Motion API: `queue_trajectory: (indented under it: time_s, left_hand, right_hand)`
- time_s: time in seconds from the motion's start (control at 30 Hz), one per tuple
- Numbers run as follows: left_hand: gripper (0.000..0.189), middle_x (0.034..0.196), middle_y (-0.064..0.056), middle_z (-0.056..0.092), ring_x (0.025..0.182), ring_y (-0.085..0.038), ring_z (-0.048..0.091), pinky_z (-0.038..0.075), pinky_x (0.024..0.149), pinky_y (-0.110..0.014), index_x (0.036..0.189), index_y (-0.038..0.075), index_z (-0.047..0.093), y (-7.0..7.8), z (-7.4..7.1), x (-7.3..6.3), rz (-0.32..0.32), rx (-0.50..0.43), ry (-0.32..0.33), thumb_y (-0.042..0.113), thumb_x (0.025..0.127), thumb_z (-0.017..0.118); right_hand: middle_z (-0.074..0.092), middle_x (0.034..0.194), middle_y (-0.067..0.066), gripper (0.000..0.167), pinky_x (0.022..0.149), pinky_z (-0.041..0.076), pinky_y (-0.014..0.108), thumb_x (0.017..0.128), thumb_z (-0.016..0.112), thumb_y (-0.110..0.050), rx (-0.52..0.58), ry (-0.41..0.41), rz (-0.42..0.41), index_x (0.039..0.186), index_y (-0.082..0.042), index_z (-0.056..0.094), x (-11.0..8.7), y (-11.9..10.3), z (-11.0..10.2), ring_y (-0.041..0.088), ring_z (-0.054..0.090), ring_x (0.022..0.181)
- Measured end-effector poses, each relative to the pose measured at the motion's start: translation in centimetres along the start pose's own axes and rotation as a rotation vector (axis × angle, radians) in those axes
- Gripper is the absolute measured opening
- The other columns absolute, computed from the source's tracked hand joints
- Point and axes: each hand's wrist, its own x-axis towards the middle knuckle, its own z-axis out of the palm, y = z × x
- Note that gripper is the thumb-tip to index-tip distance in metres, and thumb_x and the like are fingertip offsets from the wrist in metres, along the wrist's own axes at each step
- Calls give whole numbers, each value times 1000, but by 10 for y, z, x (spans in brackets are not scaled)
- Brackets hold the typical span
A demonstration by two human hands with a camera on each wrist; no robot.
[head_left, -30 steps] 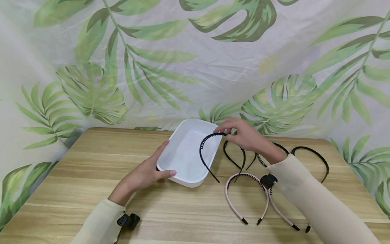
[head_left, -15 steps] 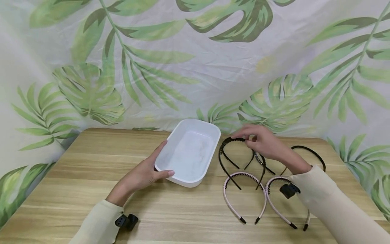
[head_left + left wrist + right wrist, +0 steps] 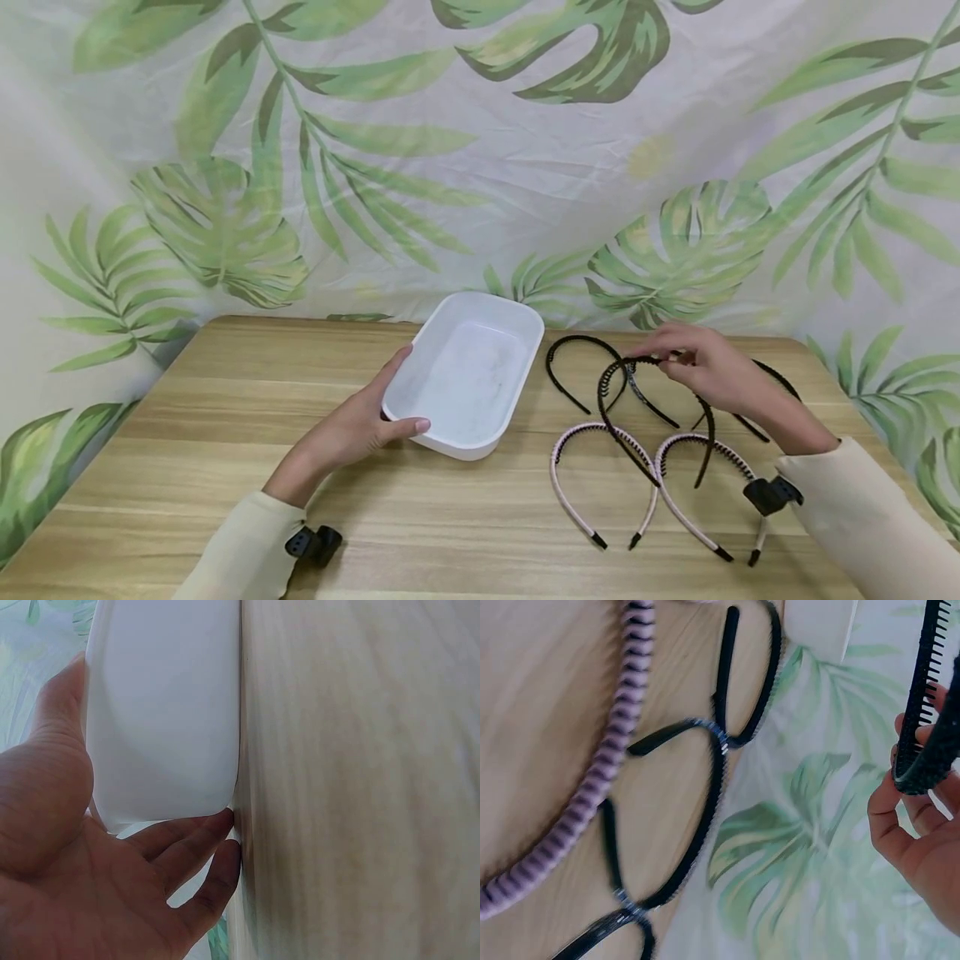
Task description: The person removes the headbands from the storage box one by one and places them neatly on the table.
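Observation:
My left hand [image 3: 348, 429] grips the near left side of a white rectangular box [image 3: 461, 451], thumb over its rim. In the left wrist view, the fingers reach round the box wall [image 3: 165, 712]. My right hand [image 3: 708, 367] pinches a black toothed headband [image 3: 712, 425] by its top, and the band's ends hang down above the other headbands. In the right wrist view, this headband's comb teeth [image 3: 931, 667] show near the fingers. Below it lie two pink headbands, one to the left [image 3: 557, 483] and one to the right [image 3: 682, 518].
Behind the pink pair, several dark headbands lie in a row on the wooden table [image 3: 225, 433]. One is a black headband [image 3: 551, 367] right of the box; the rightmost [image 3: 780, 381] is partly hidden by my right arm. A leaf-print cloth [image 3: 375, 167] hangs behind the table.
My right hand has carried the black headband from over the box's right edge rightward, past the back left dark headband, to above the pink ones. The left hand and box hardly move.

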Motion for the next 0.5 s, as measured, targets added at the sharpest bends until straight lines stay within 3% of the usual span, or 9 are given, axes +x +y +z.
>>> queue_trajectory:
  time_s: [0.3,0.5]
  left_hand:
    - [108,173,-22,20,137,-38,50,41,111,-54,170,21,-2,-1,1,1,9,8,2,28,97,78]
    - [108,172,-23,22,136,-37,52,42,110,-53,170,22,-1,0,0,-1,6,7,3,28,97,78]
  right_hand:
    - [73,109,2,40,62,44,25,95,59,15,-17,55,-44,119,-11,78,-31,28,-5,2,54,87]
    - [73,114,-4,40,68,48,25,94,61,15,-61,60,12,117,-12,79,-50,46,-9,-5,58,97]
